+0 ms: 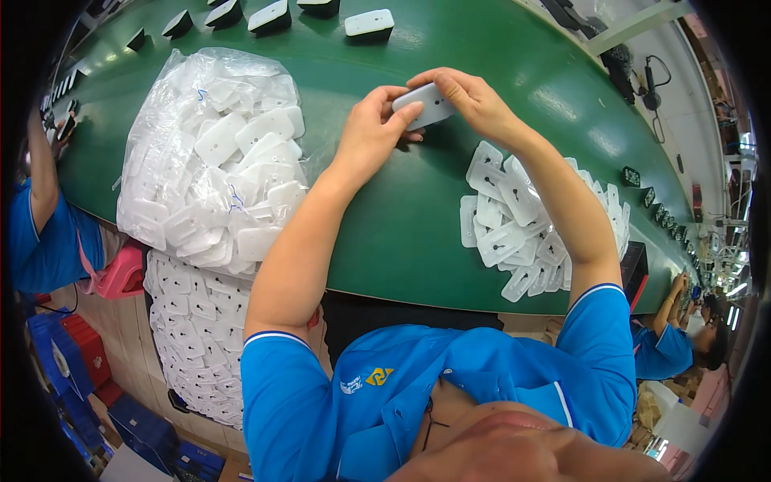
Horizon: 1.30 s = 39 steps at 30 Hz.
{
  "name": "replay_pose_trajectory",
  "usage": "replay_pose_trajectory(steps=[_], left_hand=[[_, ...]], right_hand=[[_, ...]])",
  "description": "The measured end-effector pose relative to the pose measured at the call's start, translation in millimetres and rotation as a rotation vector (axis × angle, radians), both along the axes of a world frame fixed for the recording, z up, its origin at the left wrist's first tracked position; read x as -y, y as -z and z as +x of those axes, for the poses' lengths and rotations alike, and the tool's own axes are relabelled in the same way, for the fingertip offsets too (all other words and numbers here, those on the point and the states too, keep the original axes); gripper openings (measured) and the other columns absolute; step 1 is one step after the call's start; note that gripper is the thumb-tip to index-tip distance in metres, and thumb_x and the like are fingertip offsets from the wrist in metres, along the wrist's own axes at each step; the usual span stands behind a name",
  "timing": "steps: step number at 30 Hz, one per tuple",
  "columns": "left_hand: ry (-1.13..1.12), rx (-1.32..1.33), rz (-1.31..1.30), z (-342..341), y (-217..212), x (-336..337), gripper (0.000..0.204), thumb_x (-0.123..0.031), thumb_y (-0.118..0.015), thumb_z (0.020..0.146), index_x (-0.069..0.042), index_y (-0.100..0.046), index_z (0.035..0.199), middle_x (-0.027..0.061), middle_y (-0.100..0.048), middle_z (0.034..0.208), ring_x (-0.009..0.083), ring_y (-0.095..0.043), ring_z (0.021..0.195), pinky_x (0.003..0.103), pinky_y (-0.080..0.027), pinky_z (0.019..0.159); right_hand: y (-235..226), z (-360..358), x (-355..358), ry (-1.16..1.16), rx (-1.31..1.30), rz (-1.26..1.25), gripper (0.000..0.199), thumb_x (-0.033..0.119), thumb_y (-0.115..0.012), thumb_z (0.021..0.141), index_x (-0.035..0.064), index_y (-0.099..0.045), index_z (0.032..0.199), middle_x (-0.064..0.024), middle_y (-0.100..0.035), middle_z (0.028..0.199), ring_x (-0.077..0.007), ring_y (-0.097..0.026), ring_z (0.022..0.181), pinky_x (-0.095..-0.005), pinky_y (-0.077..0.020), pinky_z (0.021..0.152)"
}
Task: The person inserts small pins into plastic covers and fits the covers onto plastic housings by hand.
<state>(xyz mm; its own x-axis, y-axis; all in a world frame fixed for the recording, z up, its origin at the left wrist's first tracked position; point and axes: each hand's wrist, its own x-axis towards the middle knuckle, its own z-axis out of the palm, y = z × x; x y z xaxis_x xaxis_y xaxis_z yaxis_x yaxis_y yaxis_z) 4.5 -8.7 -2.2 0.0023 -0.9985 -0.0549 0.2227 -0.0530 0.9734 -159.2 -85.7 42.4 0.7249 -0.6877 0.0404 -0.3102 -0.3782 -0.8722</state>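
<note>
Out over the green table (pixel 393 241), both hands are closed around a white, rounded rectangular plastic cover (pixel 426 102) with small dark holes in its face. My left hand (pixel 371 128) grips its near left end, thumb on top. At the far right end, my right hand (pixel 475 103) pinches it, with fingers curled over the edge. Whether anything is fixed underneath the cover is hidden. Left of my left forearm lies a clear plastic bag (pixel 173 104) full of similar white covers. A loose pile of white covers (pixel 514 205) with dark keyhole-shaped slots spreads beneath my right forearm.
Black wedge-shaped devices with white tops (pixel 369 26) line the far edge. A container of white plates (pixel 197 329) stands below the table at left. Co-workers in blue shirts sit at left (pixel 40 249) and right (pixel 665 352). A pink chair (pixel 122 273) is beside the left one.
</note>
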Motion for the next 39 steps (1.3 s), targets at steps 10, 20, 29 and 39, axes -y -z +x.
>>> replay_pose_trajectory(steps=[10,20,29,39], left_hand=[[-0.001,0.067,0.064,6,-6,-1,0.031,-0.017,-0.056,0.089,0.006,-0.052,0.109,0.0104,-0.063,0.085,0.0123,-0.061,0.063,0.021,-0.048,0.058],[-0.020,0.023,0.004,4,-4,-3,0.031,-0.018,-0.055,0.089,0.005,-0.052,0.109,0.0097,-0.062,0.085,0.0113,-0.060,0.065,0.021,-0.047,0.058],[-0.102,0.059,-0.049,2,0,0,0.032,-0.018,-0.055,0.090,0.005,-0.051,0.112,0.0108,-0.062,0.091,0.0117,-0.060,0.067,0.022,-0.048,0.061],[-0.103,0.261,-0.069,-3,9,1,0.050,-0.016,-0.055,0.088,0.004,-0.033,0.130,0.0134,-0.057,0.103,0.0154,-0.059,0.079,0.026,-0.050,0.066]], right_hand=[[-4,0,-5,0.024,-0.049,0.003,0.037,0.034,-0.047,0.093,0.0033,-0.050,0.114,-0.0078,-0.058,0.097,-0.0153,-0.055,0.084,-0.0294,-0.0466,0.073],[-7,1,-5,0.039,-0.076,0.115,0.037,0.029,-0.058,0.088,0.0044,-0.050,0.114,-0.0064,-0.056,0.101,-0.0127,-0.054,0.092,-0.0264,-0.0438,0.081],[-9,9,5,-0.020,-0.062,0.044,0.038,0.030,-0.060,0.086,0.0044,-0.050,0.113,-0.0098,-0.059,0.098,-0.0170,-0.055,0.090,-0.0301,-0.0441,0.080],[34,-6,93,0.395,-0.147,-0.151,0.046,0.034,-0.066,0.078,0.0021,-0.052,0.109,-0.0123,-0.062,0.098,-0.0190,-0.059,0.089,-0.0302,-0.0460,0.078]])
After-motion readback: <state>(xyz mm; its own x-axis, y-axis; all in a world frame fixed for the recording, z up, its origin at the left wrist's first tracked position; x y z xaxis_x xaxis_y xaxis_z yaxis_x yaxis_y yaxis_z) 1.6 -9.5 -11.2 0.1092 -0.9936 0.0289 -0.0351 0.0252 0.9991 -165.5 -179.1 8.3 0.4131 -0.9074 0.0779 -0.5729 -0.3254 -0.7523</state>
